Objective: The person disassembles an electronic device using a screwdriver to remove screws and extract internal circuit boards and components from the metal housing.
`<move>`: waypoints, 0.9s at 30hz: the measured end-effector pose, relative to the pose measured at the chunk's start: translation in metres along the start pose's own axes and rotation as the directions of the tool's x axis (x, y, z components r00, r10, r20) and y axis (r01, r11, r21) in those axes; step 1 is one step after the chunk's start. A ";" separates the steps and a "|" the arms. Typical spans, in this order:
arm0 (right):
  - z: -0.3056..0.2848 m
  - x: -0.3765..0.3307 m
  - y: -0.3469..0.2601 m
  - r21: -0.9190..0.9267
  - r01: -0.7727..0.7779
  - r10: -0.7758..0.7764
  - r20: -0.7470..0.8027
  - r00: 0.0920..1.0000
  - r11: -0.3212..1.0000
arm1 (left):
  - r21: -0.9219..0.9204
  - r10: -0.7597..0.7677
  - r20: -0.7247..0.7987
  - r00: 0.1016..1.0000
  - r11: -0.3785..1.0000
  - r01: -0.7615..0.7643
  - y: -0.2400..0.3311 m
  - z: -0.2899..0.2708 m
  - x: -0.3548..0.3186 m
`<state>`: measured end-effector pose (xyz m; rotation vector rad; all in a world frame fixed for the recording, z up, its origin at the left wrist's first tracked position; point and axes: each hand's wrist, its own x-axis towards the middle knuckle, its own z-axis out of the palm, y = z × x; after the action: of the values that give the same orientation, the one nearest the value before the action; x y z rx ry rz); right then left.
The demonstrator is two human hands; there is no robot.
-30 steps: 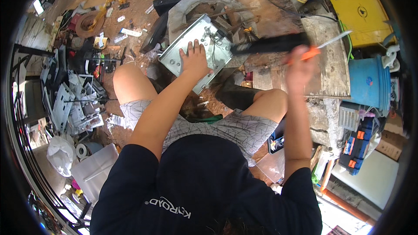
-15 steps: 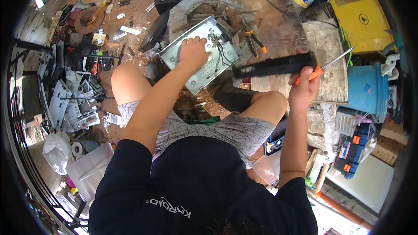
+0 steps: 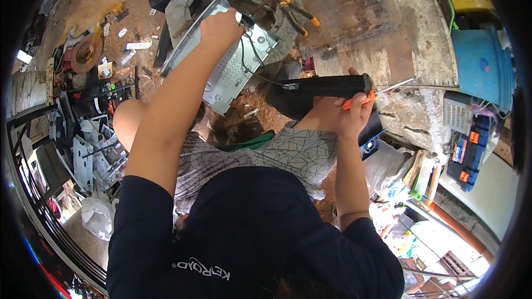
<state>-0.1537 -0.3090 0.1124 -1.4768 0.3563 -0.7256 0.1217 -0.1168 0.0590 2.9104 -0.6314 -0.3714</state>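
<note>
A silver sheet-metal casing point(image 3: 233, 72), perforated and tilted, rests in front of me over a ring-shaped grey block. My left hand point(image 3: 220, 29) is closed at its upper edge; the fingertips are hidden. Thin black cables point(image 3: 252, 50) run from beside this hand across the casing toward a long black panel point(image 3: 327, 86). My right hand point(image 3: 357, 112) grips that panel at its right end, together with a screwdriver point(image 3: 363, 99) that has an orange handle and a metal shaft pointing right. Part of the panel lies above my right knee.
Pliers point(image 3: 299, 15) with black and orange handles lie beyond the casing. The grey block point(image 3: 177, 5) sits under it. Metal scraps point(image 3: 91, 152) pile up at left. A blue bucket point(image 3: 481, 69) and a blue toolbox point(image 3: 468, 152) stand at right.
My left hand has shifted from the casing's flat face to its upper edge, and the casing is tilted more. My right hand has lowered the panel and screwdriver toward my knee. The view has shifted.
</note>
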 end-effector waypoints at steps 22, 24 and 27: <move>0.002 -0.010 0.007 -0.020 0.054 -0.055 -0.054 0.997 0.998 | 0.088 -0.094 0.104 0.990 0.993 0.085 0.006 0.008 0.022; -0.003 -0.010 0.010 -0.021 0.072 -0.071 0.016 0.997 0.997 | 0.074 -0.067 0.081 0.994 0.995 0.061 0.001 0.015 0.019; 0.005 -0.010 0.003 -0.037 0.053 -0.055 -0.028 0.998 0.998 | 0.067 -0.025 0.048 0.999 0.998 0.022 -0.004 0.017 0.019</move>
<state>-0.1571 -0.2990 0.1082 -1.5165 0.3547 -0.7881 0.1354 -0.1232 0.0379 2.9824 -0.6285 -0.4332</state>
